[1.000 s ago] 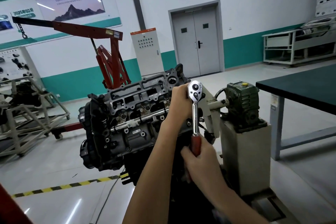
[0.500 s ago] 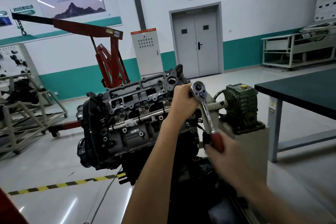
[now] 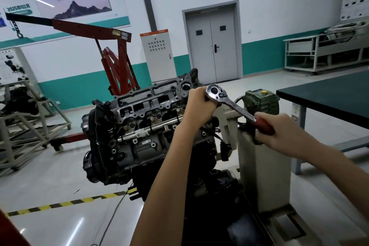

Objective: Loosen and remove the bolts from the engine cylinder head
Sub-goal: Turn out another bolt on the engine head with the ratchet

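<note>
The engine [image 3: 129, 138] sits tilted on a stand, its grey cylinder head [image 3: 151, 100] facing me. A chrome ratchet wrench [image 3: 229, 104] with a red handle is set at the head's right end. My left hand [image 3: 199, 108] grips just under the ratchet's round head, hiding the socket and the bolt beneath it. My right hand [image 3: 279, 136] grips the red handle, which points down to the right. Several small bolts show along the cylinder head's frame.
The engine stand's grey post [image 3: 265, 166] and green gearbox [image 3: 261, 102] stand right of the engine. A dark-topped workbench [image 3: 329, 94] is at right. A red engine crane [image 3: 115, 62] is behind, a metal frame cart [image 3: 24, 126] at left, hazard tape [image 3: 65, 203] on the floor.
My right hand has swung the ratchet handle from pointing straight down to pointing down and to the right. My left hand has stayed at the ratchet head.
</note>
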